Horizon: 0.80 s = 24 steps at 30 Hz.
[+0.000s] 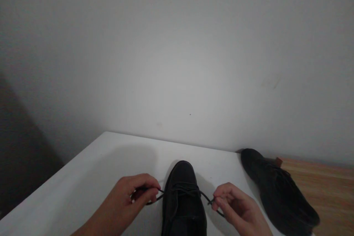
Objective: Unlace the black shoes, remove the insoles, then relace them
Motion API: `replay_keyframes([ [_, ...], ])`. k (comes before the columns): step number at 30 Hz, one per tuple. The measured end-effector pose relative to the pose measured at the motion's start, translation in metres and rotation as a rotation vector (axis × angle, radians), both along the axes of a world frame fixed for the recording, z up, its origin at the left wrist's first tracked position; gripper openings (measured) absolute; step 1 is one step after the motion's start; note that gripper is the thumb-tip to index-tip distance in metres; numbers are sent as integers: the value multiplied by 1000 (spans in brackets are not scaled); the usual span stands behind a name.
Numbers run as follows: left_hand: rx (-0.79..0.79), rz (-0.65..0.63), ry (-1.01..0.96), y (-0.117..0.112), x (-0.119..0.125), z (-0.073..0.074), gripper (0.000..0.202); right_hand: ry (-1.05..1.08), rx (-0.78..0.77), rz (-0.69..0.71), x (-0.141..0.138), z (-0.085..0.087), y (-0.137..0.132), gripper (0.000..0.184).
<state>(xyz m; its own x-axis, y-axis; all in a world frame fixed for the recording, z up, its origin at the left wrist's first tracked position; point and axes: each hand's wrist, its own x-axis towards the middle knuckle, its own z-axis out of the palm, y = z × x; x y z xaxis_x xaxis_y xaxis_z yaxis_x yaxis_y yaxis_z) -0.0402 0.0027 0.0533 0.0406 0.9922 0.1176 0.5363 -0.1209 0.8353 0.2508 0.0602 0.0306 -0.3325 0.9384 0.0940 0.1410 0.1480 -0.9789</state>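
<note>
1. A black shoe [183, 199] stands on the white worktop [91, 177], close to the person, with its toe pointing away toward the wall [177, 62].
2. The left hand [129, 197] is closed, with its fingers pinched on one end of the black lace [203, 196], pulled out to the left side of the shoe.
3. The right hand [238, 210] is closed too, with its fingers pinched on the other end of the lace, pulled out to the right side.
4. A second black shoe [279, 191] lies to the right, at the edge of the white worktop and over a wooden top [329, 188].
</note>
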Motion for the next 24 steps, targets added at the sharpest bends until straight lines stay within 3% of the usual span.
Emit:
replay_keyframes([
  [4,173,-78,232,2,19,-12,12,46,-21,-42,-18,-8,-7,39],
  [10,337,-159,368,4,18,-21,15,61,12,-91,-21,-18,-7,41],
  [19,309,-213,408,7,28,-14,16,115,11,-123,-26,-22,-10,36],
  [24,440,-166,430,8,28,-13,19,128,-81,-120,-28,-22,-11,41],
])
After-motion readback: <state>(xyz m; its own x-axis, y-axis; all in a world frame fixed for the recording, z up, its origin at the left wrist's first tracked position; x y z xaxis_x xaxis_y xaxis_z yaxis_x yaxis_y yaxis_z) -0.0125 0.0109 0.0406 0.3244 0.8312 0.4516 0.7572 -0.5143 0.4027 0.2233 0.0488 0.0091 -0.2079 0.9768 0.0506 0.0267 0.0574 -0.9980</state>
